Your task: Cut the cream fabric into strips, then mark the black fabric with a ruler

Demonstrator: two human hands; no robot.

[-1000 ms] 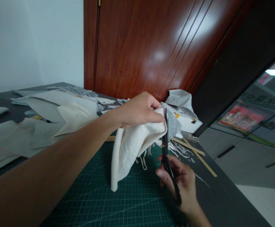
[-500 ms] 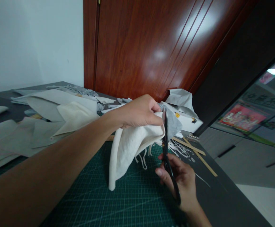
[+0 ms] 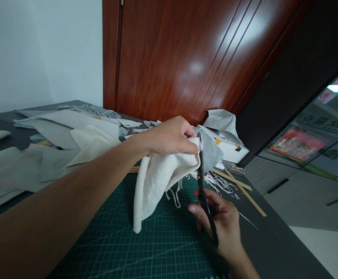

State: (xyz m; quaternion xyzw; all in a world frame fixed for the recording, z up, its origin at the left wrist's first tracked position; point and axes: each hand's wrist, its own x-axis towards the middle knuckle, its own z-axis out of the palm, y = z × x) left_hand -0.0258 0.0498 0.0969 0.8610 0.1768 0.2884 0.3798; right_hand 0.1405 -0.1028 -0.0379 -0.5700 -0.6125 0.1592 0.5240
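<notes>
My left hand pinches the upper edge of a cream cloth, which hangs down over the green cutting mat. Its lower left end is a rolled-looking strip near the mat. In my right hand are black scissors, held upright with the fingers around the handles. The blades point up and lie along the cloth's right edge, just beside my left fingertips. They look nearly closed. Thin cream strings dangle below the cloth.
Cream and grey fabric pieces lie spread at the left. Behind the scissors are grey cloth and a white box. Wooden strips and white cord scraps lie on the dark table at the right.
The scissors and my right hand have shifted slightly left, and the blades have come together against the cloth's edge. My left hand has barely moved.
</notes>
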